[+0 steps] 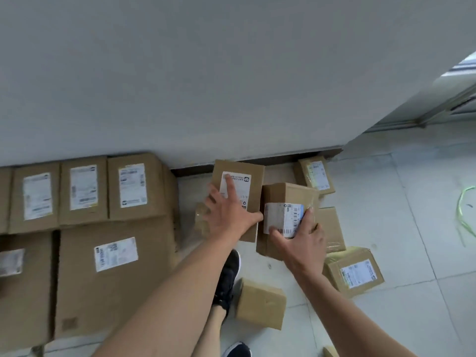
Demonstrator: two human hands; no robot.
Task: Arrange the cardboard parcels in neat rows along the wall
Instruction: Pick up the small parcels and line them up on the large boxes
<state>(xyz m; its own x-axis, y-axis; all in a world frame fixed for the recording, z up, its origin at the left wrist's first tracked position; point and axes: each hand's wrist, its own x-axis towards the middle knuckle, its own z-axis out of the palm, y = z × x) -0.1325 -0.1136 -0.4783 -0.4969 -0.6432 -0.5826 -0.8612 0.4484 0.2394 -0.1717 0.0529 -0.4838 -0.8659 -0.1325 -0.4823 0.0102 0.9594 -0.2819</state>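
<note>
Reaching down and forward, your left hand (229,212) lies flat on the top of a tall parcel (239,191) that stands close to the grey wall (231,73), fingers spread apart over its white label, the thumb pointing right toward the next box. Your right hand (301,240) is on the parcel just beside it (286,202), fingers parted and curled over the near edge and across its barcode label (this box sits tilted, one corner turned toward you); whether the hand is truly gripping or only resting there is hard to tell from this angle. The two parcels touch, or very nearly so, along their facing sides. To your left, a row of three labelled parcels (83,189) stands tight against the wall, with a large box (113,274) lying in front of them and another at the picture's left edge. Loose parcels lie scattered on the tiled floor (412,228) to your right: a small one near the wall's corner (314,176), one labelled box close to your right forearm (354,271), and a plain small box (260,302) next to your black shoe (228,276). A thin green strap (463,210) curls on the floor at far right.
</note>
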